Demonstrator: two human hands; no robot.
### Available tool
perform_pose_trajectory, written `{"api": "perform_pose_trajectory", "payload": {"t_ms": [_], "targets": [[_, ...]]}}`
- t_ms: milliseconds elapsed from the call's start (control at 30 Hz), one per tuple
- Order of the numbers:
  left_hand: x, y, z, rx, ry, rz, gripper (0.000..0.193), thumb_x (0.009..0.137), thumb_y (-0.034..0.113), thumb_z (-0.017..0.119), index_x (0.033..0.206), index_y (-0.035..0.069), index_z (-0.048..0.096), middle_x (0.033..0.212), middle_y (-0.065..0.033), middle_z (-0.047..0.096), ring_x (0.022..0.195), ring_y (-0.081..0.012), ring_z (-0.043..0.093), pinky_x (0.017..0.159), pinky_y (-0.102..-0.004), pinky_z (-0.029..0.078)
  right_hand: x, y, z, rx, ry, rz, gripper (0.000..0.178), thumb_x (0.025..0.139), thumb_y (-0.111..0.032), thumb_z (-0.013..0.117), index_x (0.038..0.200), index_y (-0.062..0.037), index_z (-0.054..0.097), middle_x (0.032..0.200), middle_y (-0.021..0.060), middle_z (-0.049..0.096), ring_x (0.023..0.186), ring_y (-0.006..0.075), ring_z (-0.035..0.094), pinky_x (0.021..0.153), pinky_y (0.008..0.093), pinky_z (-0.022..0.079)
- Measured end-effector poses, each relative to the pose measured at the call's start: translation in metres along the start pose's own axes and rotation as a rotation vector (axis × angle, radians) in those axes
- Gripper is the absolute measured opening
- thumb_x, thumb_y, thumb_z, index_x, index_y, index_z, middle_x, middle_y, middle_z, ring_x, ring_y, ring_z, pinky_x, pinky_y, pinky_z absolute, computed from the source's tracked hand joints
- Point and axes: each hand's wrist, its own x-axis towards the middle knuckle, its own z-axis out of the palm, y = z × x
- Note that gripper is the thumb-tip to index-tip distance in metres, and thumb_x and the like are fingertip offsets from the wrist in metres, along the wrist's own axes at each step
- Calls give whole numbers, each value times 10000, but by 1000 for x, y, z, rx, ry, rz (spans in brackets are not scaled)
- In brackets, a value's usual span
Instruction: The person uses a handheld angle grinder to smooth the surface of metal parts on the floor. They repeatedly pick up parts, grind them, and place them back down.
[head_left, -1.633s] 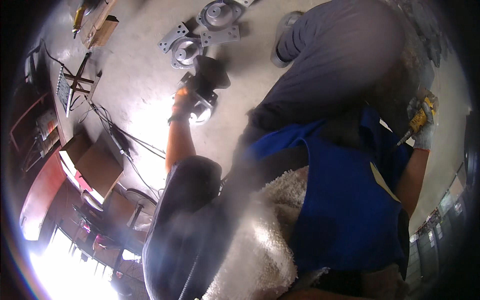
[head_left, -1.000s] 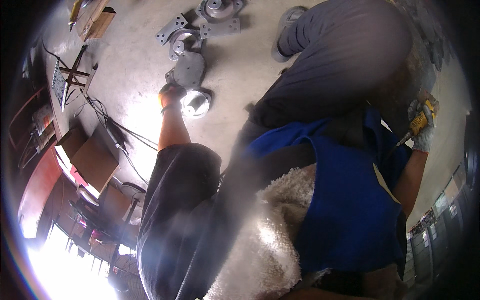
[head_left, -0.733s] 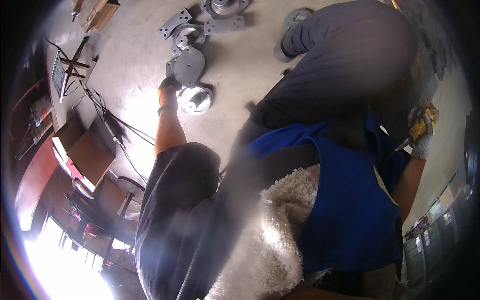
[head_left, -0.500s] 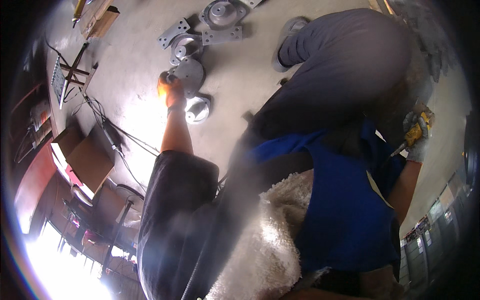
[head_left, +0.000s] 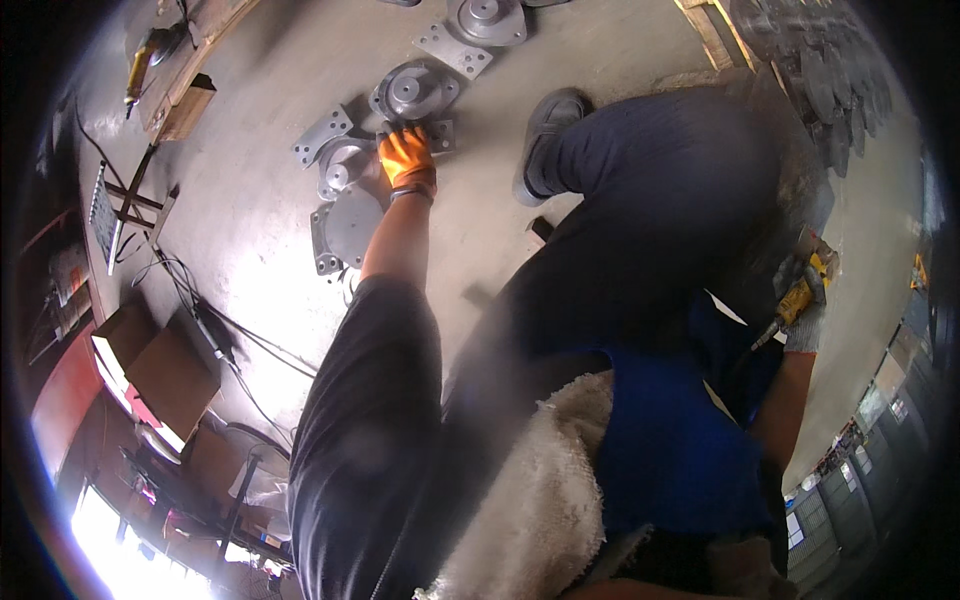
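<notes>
My left hand [head_left: 408, 162], in an orange glove, reaches forward to the floor. Its fingers curl over the left part of a small grey metal plate with drilled holes [head_left: 443, 136]. Just beyond lies a round flanged metal casting [head_left: 408, 90]. A similar casting [head_left: 342, 170] and an angled drilled plate [head_left: 322, 136] lie left of the hand. Nearer, a round grey disc [head_left: 354, 228] overlaps another drilled plate [head_left: 322, 243]. At the far right my right hand [head_left: 812, 290], in a grey glove, grips a yellow power tool [head_left: 795, 300] with a thin bit pointing down-left.
Another flanged casting [head_left: 486, 18] and drilled plate [head_left: 452, 50] lie farther ahead. My bent leg and dark shoe [head_left: 552, 135] take up the middle right. Cables [head_left: 205, 325] and cardboard boxes [head_left: 165, 350] are at left. Dark metal pieces [head_left: 830, 80] are heaped far right.
My left hand has left the round disc and moved forward and right to a drilled plate. The view has shifted. My right hand still holds the power tool.
</notes>
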Motion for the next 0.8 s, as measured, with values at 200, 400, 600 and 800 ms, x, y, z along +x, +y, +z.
{"api": "perform_pose_trajectory", "payload": {"t_ms": [200, 400, 600, 800], "targets": [[3, 11, 26, 0, -341, -175, 131, 827, 163, 536, 768, 180, 651, 740, -33, 642, 716, -228, 616, 612, -370, 469, 16, -9, 4, 23, 121, 56, 422, 805, -219, 663, 1163, -38, 532, 997, 103, 632, 859, 227, 641, 745, 334, 569], [40, -12, -28, -211, -548, -101, 124, 809, 191, 557, 849, 131, 657, 831, -63, 675, 783, -270, 672, 650, -382, 525, 14, -9, -2, 6, -1, 20, 393, 797, -224, 679, 1122, -48, 545, 947, 103, 633, 812, 233, 638, 712, 353, 566], [49, -128, -34, -1221, -752, -358, 217, 861, 111, 525, 1057, 40, 584, 997, -64, 655, 895, -203, 636, 734, -308, 505, 18, -11, -6, -12, -49, 30, 371, 786, -231, 694, 1077, -50, 550, 892, 85, 624, 782, 216, 636, 673, 332, 567], [1, -180, 2, -1250, -711, -191, 470, 802, 233, 598, 1232, 71, 497, 1150, -82, 597, 1019, -236, 595, 828, -339, 485, 16, -10, 3, -1, -44, 7, 348, 789, -221, 687, 1068, -57, 560, 912, 74, 635, 788, 215, 639, 690, 336, 567]]}}
